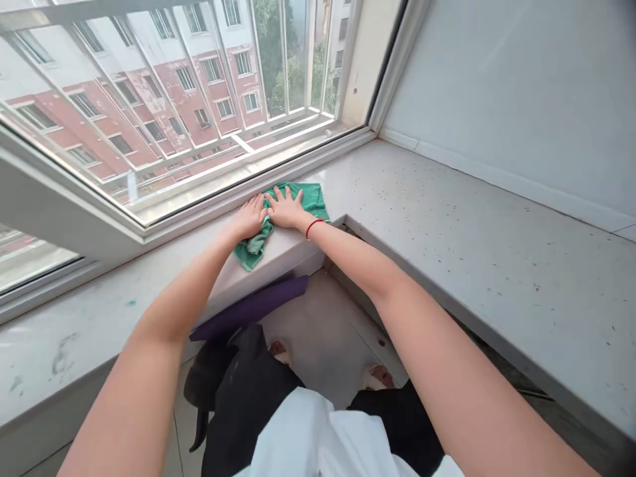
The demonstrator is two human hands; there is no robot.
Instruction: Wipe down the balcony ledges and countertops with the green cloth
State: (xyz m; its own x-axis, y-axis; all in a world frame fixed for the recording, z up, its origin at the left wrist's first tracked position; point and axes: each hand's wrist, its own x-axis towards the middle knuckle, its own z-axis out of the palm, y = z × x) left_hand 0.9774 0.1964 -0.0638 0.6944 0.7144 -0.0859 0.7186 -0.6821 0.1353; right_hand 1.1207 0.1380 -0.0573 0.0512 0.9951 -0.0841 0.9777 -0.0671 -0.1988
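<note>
At the far left, dark smudges (64, 354) are seen on the pale windowsill (99, 315), and a small blue mark (132, 303) is located farther right on the same surface. Above the sill, a pale window frame (59, 199) is fitted; through the glass, a light-coloured railing (34, 18) and a pink-and-white building (218, 88) are visible. Below the sill's front edge, a purple object (253, 308) is positioned; its type cannot be determined. The left hand (250, 217) is placed palm down on the green cloth (312, 199), with its fingers extended and held close together. The cloth is located on the sill, just beside the window frame and near the inner corner; its left portion is bunched and its right portion is laid flatter. The right hand (285, 208) is set on the cloth, in contact with or just beside the left, with its fingers spread; the cloth is pressed by both hands rather than clenched. A red band (311, 228) is worn at the right wrist. Farther right, a speckled ledge (447, 245) is joined to the sill and is bordered by a white wall (536, 99)
</note>
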